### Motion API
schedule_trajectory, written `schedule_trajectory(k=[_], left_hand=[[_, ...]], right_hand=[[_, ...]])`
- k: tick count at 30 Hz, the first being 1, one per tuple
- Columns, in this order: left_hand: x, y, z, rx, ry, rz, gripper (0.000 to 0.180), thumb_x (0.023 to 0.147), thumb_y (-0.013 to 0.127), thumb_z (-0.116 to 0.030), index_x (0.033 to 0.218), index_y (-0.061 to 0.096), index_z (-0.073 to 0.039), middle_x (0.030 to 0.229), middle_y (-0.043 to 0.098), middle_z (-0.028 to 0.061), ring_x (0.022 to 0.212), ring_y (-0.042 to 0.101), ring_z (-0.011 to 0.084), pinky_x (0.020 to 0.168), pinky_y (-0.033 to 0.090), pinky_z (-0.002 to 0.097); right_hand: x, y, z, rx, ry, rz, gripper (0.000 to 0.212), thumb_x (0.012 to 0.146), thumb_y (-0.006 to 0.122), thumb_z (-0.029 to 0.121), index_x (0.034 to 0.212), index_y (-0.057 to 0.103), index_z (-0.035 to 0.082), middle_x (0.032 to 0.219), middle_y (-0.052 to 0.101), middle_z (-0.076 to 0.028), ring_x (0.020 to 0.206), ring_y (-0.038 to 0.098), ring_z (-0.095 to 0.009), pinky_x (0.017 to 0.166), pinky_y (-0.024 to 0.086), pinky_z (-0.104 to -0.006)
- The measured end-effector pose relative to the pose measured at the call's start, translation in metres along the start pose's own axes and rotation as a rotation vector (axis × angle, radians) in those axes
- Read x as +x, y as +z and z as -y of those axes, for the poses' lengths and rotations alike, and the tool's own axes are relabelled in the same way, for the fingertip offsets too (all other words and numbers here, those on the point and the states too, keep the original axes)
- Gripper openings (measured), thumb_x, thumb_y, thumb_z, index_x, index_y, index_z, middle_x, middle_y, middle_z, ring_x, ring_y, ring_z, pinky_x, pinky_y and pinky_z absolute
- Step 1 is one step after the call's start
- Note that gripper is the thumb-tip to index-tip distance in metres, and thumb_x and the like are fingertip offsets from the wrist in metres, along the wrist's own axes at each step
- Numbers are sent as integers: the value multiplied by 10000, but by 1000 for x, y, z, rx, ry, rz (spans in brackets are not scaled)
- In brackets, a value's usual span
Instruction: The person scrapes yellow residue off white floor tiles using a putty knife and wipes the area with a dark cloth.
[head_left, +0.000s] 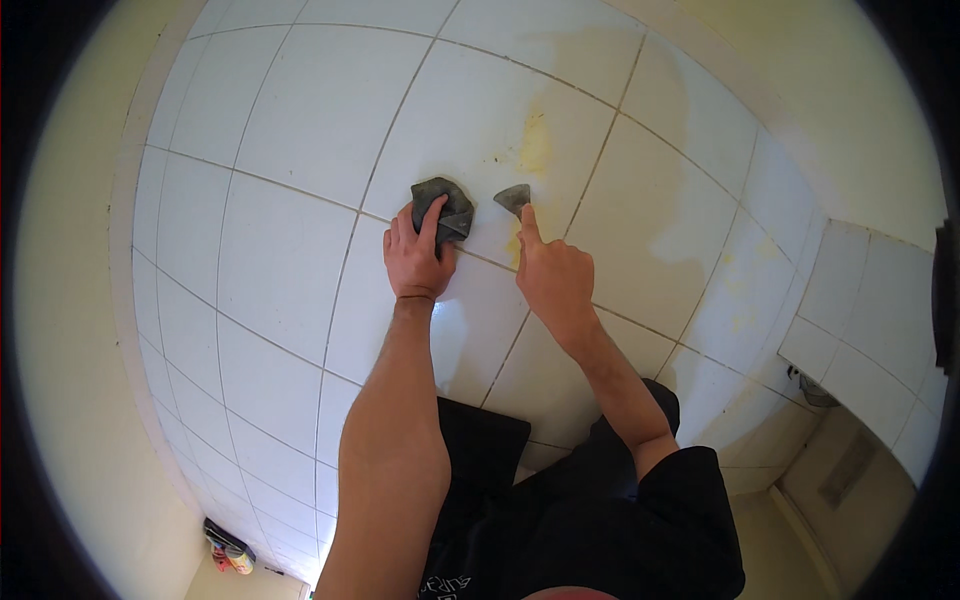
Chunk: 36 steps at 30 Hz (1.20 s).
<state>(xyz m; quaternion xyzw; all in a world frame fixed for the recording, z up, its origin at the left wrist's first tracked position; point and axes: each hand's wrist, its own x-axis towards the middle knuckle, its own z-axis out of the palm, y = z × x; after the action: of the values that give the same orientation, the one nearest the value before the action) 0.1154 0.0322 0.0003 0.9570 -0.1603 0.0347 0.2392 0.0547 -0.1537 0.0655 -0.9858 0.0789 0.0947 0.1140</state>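
Note:
My left hand [416, 262] grips a folded dark grey cloth [442, 208] against the white tiled floor [290, 250], with the thumb lying across its top. To its right, my right hand [558, 283] is closed around a scraper whose handle is hidden inside the fist. The index finger stretches forward onto the scraper's grey, fan-shaped blade [512, 198], which points away from me. A yellow smear [535, 142] marks the tile just beyond the blade, with a few dark specks beside it. A smaller yellow patch shows between the cloth and my right hand.
Pale walls bound the floor at the left and upper right. A tiled ledge [860, 300] rises at the right, with a dark object [815, 388] under its edge. Several small items, including a yellow-and-white container [240, 560], stand at the lower left. Fainter yellow marks [740, 290] lie toward the ledge.

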Motion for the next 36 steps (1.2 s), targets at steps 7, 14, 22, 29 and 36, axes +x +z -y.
schedule_trajectory(k=[7, 14, 22, 29, 36], left_hand=[[-1, 0, 2, 5, -11, 14, 693, 689, 659, -90, 1356, 581, -259, 1279, 529, 129, 1179, 539, 326, 969, 441, 442], [0, 3, 1, -8, -4, 19, 696, 692, 656, -81, 1360, 579, -261, 1300, 530, 131, 1189, 532, 329, 976, 437, 444], [0, 2, 1, 16, 11, 3, 678, 696, 655, -87, 1351, 589, -248, 1282, 540, 119, 1166, 542, 321, 956, 439, 433], [2, 6, -3, -1, -4, 19, 676, 706, 657, -76, 1355, 580, -250, 1299, 535, 121, 1205, 528, 328, 974, 432, 442], [1, 4, -3, 0, 10, 2, 679, 708, 659, -78, 1359, 579, -254, 1301, 537, 115, 1201, 528, 323, 977, 431, 438]], right_hand=[[-8, -23, -8, 17, 30, -7, 382, 962, 601, 239, 1322, 639, 118, 566, 615, -113, 497, 629, -286, 471, 469, -412], [6, -22, -28, 218, 226, -31, 285, 968, 608, 232, 1213, 708, 126, 687, 667, -151, 630, 665, -346, 585, 532, -448], [4, -16, -25, 212, 190, -84, 312, 978, 577, 144, 1263, 652, 42, 782, 666, -207, 706, 676, -370, 609, 544, -455], [4, -3, -21, 129, 198, 23, 529, 883, 566, 17, 1403, 501, -50, 822, 661, -203, 705, 693, -354, 629, 586, -421], [4, -8, -18, 103, 133, 65, 564, 873, 568, 16, 1426, 477, -49, 814, 666, -206, 689, 700, -336, 616, 587, -404]])
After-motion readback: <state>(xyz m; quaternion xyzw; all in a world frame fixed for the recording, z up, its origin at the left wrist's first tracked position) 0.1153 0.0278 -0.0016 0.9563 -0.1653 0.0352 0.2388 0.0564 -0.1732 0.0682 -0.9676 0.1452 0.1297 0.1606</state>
